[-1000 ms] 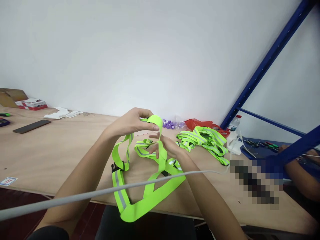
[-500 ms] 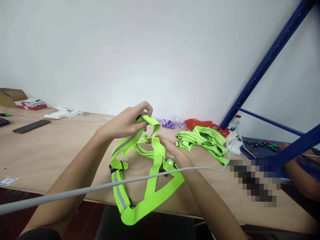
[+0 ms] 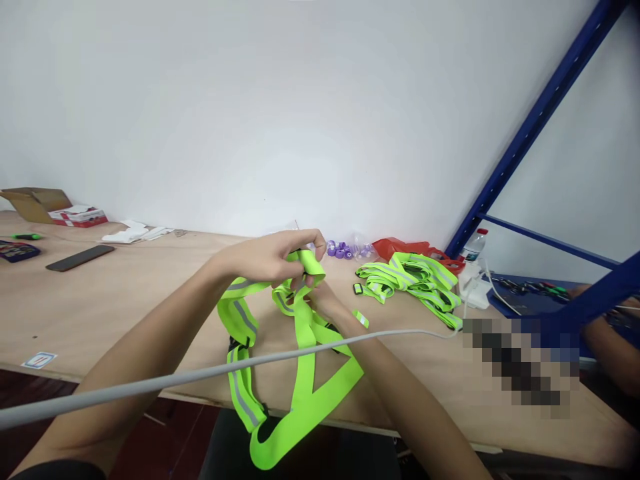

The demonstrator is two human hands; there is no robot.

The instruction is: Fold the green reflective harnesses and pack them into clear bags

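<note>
A neon-yellow strap harness [image 3: 327, 400] with grey reflective stripes and black buckles hangs in loops over the table's front edge. My left hand [image 3: 275, 257] is closed on the upper part of its strap, fingers curled over the band. Just behind and below it, my right hand [image 3: 320, 298] is at the same straps; its fingers are mostly hidden behind my left hand and the webbing, so their grip cannot be made out. A pile of similar yellow straps [image 3: 413, 277] lies to the right on the table.
A white cable [image 3: 200, 377] crosses in front of my arms. Purple items [image 3: 340, 250], a red bag [image 3: 400, 248], a bottle [image 3: 473, 245] and a white adapter [image 3: 475, 293] stand behind. At left are a dark slab [image 3: 80, 258] and a cardboard box [image 3: 37, 203]. Another person's arm [image 3: 610, 347] shows at right.
My left hand has moved down and right, closer to my right hand, and the upper loop has folded smaller. The view has shifted slightly left.
</note>
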